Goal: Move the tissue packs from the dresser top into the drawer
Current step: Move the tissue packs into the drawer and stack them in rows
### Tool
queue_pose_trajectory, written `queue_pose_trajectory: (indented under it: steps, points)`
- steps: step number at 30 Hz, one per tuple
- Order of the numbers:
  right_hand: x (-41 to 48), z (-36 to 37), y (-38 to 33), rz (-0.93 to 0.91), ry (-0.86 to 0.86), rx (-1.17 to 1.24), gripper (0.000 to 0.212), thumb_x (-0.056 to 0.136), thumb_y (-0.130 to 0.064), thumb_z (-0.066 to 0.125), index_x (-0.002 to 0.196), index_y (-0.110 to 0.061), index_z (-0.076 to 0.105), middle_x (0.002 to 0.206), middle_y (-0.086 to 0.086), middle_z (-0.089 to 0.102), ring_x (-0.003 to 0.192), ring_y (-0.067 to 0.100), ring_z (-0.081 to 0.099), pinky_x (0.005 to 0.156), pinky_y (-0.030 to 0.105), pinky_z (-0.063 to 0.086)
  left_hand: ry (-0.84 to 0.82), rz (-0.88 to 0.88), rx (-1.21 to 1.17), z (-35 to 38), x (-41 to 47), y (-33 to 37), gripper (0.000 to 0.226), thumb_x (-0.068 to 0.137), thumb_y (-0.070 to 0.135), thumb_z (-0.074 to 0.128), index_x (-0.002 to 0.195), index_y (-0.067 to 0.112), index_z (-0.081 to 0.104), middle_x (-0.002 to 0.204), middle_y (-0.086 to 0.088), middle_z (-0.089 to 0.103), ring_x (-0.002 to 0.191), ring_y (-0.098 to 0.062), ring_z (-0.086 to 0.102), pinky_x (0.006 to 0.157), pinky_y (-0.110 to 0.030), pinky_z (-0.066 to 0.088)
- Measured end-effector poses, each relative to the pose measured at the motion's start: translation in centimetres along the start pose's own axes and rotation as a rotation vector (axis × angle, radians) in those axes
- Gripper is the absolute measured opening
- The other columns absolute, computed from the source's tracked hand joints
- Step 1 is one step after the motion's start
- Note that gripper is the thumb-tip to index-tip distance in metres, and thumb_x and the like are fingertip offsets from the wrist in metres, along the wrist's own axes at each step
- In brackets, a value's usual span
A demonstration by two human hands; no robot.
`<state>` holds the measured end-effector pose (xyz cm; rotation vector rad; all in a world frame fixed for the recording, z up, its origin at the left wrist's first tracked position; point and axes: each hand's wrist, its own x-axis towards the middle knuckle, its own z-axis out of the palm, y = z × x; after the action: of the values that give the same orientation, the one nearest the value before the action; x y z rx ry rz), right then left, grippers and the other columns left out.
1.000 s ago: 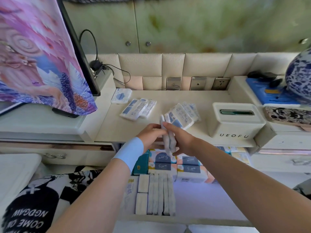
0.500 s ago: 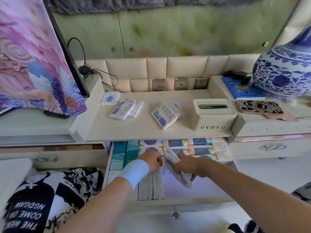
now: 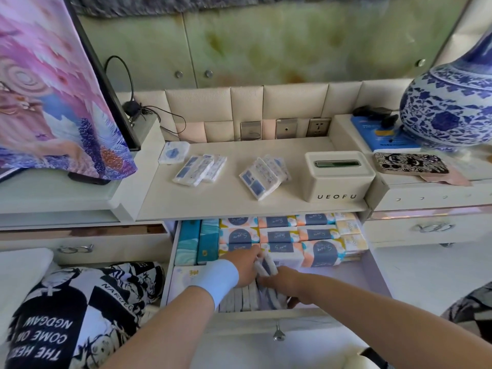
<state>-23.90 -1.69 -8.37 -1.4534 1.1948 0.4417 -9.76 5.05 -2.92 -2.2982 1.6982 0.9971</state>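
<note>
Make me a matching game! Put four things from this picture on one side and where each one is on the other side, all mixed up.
Things:
1 vase
2 tissue box
3 wristband
4 held tissue packs

Places:
A in the open drawer
B worn by the person
C on the dresser top
D on the raised ledge at the right

Pairs: 1-D, 2-C, 3-B, 4-A

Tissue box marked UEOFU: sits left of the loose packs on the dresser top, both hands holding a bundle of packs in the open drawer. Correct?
One error. The head view shows the tissue box to the right of the loose packs on the dresser top, not left. The rest holds: the left hand and right hand hold a bundle of packs in the open drawer.
</note>
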Motion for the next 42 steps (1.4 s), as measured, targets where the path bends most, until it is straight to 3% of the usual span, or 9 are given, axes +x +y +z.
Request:
queue_pose_trajectory:
  steps: [3, 6, 12, 16, 22, 27, 33, 37, 42]
  points:
    - [-0.3, -0.1, -0.5, 0.025, -0.031, 0.159, 0.047, 0.093, -0.051, 0.053, 0.123, -0.014, 0.055, 0.117, 0.021, 0.067, 0.097, 0.034, 0.067, 0.081, 0.043, 0.059, 0.109, 0.02, -0.015, 0.4, 0.2, -0.3, 0.037, 0.096, 0.038, 0.053, 0.13, 0.027, 0.044, 0.137, 0.001, 0.047, 0.112, -0.024, 0.055, 0.086, -0.036, 0.047]
    - [-1.1, -1.0, -1.1, 0.064, -0.012, 0.04, 0.032, 0.098, -0.039, 0.042, 0.12, -0.016, 0.05, 0.116, 0.019, 0.065, 0.104, 0.033, 0.065, 0.083, 0.044, 0.059, 0.196, 0.105, 0.018, 0.9, 0.3, 0.2, 0.02, 0.096, 0.036, 0.052, 0.113, 0.025, 0.055, 0.128, 0.002, 0.048, 0.108, -0.021, 0.053, 0.089, -0.039, 0.047]
    - [-1.1, -2.4, -0.8, 0.212, 0.138, -0.352, 0.046, 0.104, -0.04, 0.036, 0.123, -0.002, 0.053, 0.114, 0.021, 0.066, 0.101, 0.034, 0.067, 0.085, 0.043, 0.058, -0.012, 0.177, 0.349, 3.3, 1.0, 1.2, 0.048, 0.088, 0.055, 0.055, 0.13, 0.03, 0.056, 0.138, -0.002, 0.042, 0.129, -0.025, 0.035, 0.102, -0.043, 0.041]
    - [-0.5, -2.5, 0.2, 0.144, 0.18, -0.421, 0.035, 0.1, -0.015, 0.053, 0.133, -0.002, 0.05, 0.104, 0.012, 0.06, 0.101, 0.024, 0.058, 0.092, 0.034, 0.047, 0.027, 0.177, 0.388, 2.9, 1.2, 1.0, 0.041, 0.085, 0.048, 0.065, 0.118, 0.025, 0.067, 0.135, -0.002, 0.044, 0.125, -0.026, 0.039, 0.101, -0.039, 0.042]
    - [0.5, -1.0, 0.5, 0.062, -0.11, 0.034, 0.037, 0.098, -0.014, 0.051, 0.134, -0.008, 0.05, 0.127, 0.011, 0.058, 0.1, 0.025, 0.07, 0.087, 0.037, 0.056, 0.19, 0.17, 0.134, 2.3, 1.2, -0.1, 0.045, 0.09, 0.034, 0.061, 0.132, 0.025, 0.048, 0.138, 0.0, 0.042, 0.125, -0.02, 0.04, 0.098, -0.034, 0.042]
    - [0.2, -1.5, -0.1, 0.105, 0.034, -0.037, 0.032, 0.098, -0.013, 0.047, 0.129, -0.006, 0.046, 0.116, 0.009, 0.053, 0.099, 0.026, 0.066, 0.082, 0.039, 0.059, 0.163, 0.161, 0.109, 2.6, 0.8, -0.5, 0.059, 0.088, 0.039, 0.065, 0.141, 0.027, 0.041, 0.144, 0.003, 0.036, 0.132, -0.018, 0.037, 0.102, -0.037, 0.044]
    - [0.6, 0.2, 0.5, 0.142, -0.121, 0.149, 0.033, 0.095, -0.01, 0.047, 0.123, -0.007, 0.065, 0.109, 0.011, 0.071, 0.093, 0.025, 0.07, 0.09, 0.036, 0.056, 0.126, 0.194, 0.099, 2.8, 0.6, -0.5, 0.071, 0.084, 0.042, 0.07, 0.145, 0.031, 0.035, 0.148, 0.006, 0.031, 0.138, -0.018, 0.029, 0.107, -0.04, 0.04]
    - [0.8, -0.4, 0.2, 0.115, -0.072, 0.086, 0.03, 0.1, -0.022, 0.043, 0.122, -0.013, 0.063, 0.109, 0.006, 0.069, 0.094, 0.026, 0.073, 0.078, 0.036, 0.061, 0.118, 0.217, 0.184, 2.8, 0.4, -0.6, 0.079, 0.083, 0.046, 0.071, 0.149, 0.031, 0.03, 0.154, 0.003, 0.024, 0.141, -0.02, 0.025, 0.109, -0.041, 0.038]
    - [0.5, 0.0, -0.1, 0.066, -0.113, -0.028, 0.032, 0.101, -0.019, 0.047, 0.131, -0.022, 0.055, 0.121, 0.007, 0.067, 0.095, 0.021, 0.073, 0.082, 0.035, 0.06, 0.076, 0.199, 0.264, 3.0, 1.2, -0.6, 0.087, 0.08, 0.049, 0.072, 0.151, 0.026, 0.028, 0.151, 0.002, 0.027, 0.138, -0.022, 0.027, 0.107, -0.04, 0.039]
